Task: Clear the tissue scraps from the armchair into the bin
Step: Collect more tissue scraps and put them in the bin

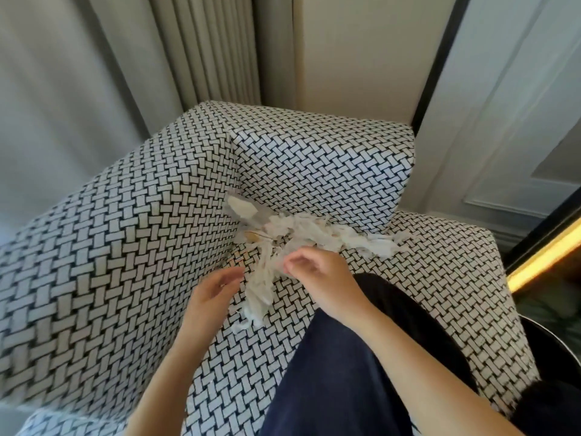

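Far left: grey curtain (63, 105) hangs in folds behind the chair, blurred.

Armchair (125, 247): black-and-white basket-weave cover. Broad arm on the left, back cushion at centre top, seat below it, second arm on the right.

Left hand (213, 297): low over the seat just left of centre, palm turned inward, fingers straight and loosely spread. It holds nothing. Fingertips point at the tissue and are close to it, but contact cannot be told.

Scraps (314, 231): white torn tissue heaped on the seat, in the corner where back cushion and left arm meet. The heap spreads rightward along the foot of the back cushion, with ragged ends toward the right arm. One long strip trails down from the heap across the seat between the two hands. A paler, flatter piece pokes up at the heap's upper left.

Right hand (317, 272): on the near edge of the heap, fingers curled in and pinching tissue at the top of the long strip. Narrow grip. Forearm runs down to the lower right.

Leg (339, 372): dark navy cloth, resting on the seat under the right forearm.

Bin (553, 350): dark round rim at the lower right edge, beside the chair's right arm, mostly cut off. Inside not visible.

Upper right: pale panelled door (503, 121), and a yellow light strip (540, 256) below it.
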Demonstrator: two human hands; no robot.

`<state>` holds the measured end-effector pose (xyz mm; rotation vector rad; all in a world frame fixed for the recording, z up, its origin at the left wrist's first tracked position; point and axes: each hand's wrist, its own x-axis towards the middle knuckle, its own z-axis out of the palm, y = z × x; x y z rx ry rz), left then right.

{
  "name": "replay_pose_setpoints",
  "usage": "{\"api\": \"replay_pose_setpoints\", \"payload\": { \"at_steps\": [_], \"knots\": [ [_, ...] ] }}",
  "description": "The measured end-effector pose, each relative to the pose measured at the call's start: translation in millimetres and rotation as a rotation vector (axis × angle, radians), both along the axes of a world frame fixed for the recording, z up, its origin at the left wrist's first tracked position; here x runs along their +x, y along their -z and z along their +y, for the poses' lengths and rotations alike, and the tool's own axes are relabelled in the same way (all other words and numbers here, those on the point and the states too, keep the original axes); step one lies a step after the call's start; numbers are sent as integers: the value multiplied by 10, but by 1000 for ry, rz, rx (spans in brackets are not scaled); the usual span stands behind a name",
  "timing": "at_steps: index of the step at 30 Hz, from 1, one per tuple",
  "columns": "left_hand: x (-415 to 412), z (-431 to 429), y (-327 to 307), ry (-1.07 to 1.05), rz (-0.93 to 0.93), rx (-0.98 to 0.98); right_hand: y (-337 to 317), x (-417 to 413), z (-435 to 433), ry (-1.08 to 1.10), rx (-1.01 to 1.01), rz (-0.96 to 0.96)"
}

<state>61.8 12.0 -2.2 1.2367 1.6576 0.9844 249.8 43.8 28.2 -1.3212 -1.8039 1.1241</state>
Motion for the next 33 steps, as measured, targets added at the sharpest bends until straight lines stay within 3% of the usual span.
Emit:
{"api": "replay_pose_setpoints", "payload": {
  "at_steps": [6, 10, 12, 18, 28, 33],
  "knots": [
    [-292, -247, 292, -123, 62, -104, 533, -446, -53, -73, 4, -242],
    [-404, -348, 385, -190, 41, -136, 713, -496, -143, -266, 120, -691],
    [-444, -400, 439, -184, 66, -139, 757, -524, -166, -353, 151, -827],
    [-419, -479, 508, -173, 77, -209, 842, -514, -187, -485, 205, -1047],
    [-422, -387, 469, -137, 65, -178, 740, -480, -217, -257, 278, -630],
    [-524, -133, 613, -32, 291, -202, 689, -457, -200, -118, 274, -457]
  ]
}}
